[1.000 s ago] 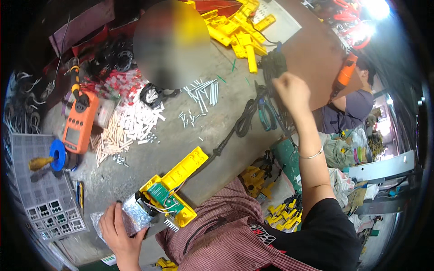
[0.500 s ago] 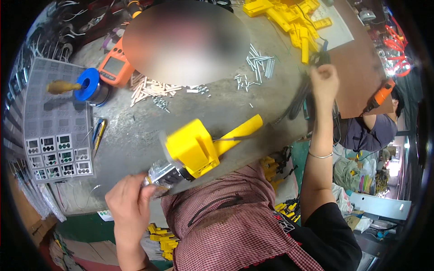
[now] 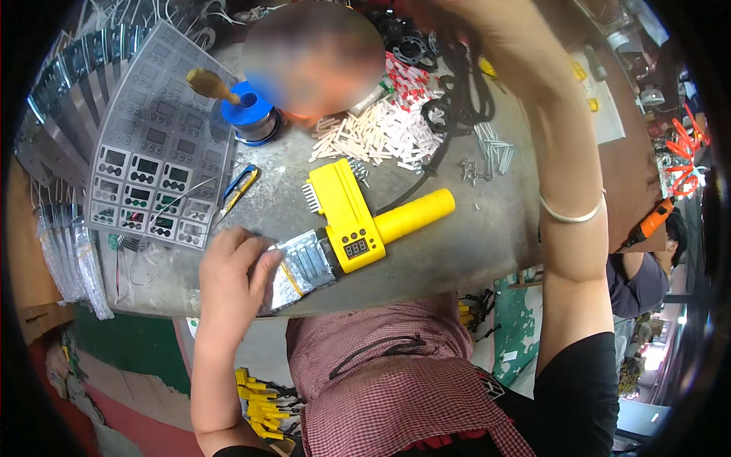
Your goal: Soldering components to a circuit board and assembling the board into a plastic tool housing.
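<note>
A yellow plastic welding tool with a round handle and a small digital display is seen lying flat on the grey worktable, near its front edge. Its flat silver metal heating plate points toward the person, and the handle points away to the right. The left hand is laid on the near end of that plate, with the fingers bent over its edge and touching it, so the plate is held loosely rather than clenched. The right hand is raised to the far side of the table, by a coil of black cable; its fingers are cut off by the top of the view, so whether it is open or closed cannot be told. A silver bangle is worn on that forearm.

A heap of small white plastic pieces is spread just beyond the tool. A blue reel with a wooden-handled tool is set further left, beside a grey sheet of printed panel faces.
</note>
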Demonstrator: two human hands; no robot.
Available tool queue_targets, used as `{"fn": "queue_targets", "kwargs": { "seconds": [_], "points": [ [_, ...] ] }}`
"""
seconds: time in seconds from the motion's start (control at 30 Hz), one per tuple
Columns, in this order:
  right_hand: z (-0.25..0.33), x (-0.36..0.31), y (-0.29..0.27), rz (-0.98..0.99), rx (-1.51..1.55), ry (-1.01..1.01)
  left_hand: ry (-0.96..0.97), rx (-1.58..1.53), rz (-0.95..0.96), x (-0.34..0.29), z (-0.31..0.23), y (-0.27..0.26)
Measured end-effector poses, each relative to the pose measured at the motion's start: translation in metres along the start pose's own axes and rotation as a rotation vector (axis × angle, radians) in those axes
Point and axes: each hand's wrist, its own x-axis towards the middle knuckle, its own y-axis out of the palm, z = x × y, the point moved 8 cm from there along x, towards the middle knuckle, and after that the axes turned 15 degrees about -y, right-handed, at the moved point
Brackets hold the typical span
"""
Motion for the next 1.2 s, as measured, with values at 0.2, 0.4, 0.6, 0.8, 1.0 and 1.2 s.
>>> {"fn": "queue_targets", "kwargs": {
  "seconds": [0.2, 0.4, 0.6, 0.8, 1.0, 1.2],
  "points": [
    [0.015, 0.013, 0.054, 0.557, -0.273, 0.096, 0.093, 0.143, -0.145, -0.007, -0.010, 0.000],
    [-0.030, 0.032, 0.080, 0.674, -1.076, -0.216, 0.239, 0.263, -0.286, -0.013, -0.019, -0.006],
    [-0.060, 0.054, 0.097, 0.747, -1.207, -0.218, 0.167, 0.149, -0.202, -0.019, -0.008, 0.003],
    [-0.076, 0.066, 0.101, 0.857, -1.281, -0.069, 0.179, 0.083, -0.230, -0.017, -0.008, -0.001],
    [-0.102, 0.067, 0.096, 0.920, -1.168, 0.051, 0.173, 0.082, -0.173, -0.013, -0.004, 0.000],
    [-0.099, 0.062, 0.107, 0.887, -1.198, -0.191, 0.173, 0.088, -0.219, -0.018, -0.008, -0.006]
  ]
}}
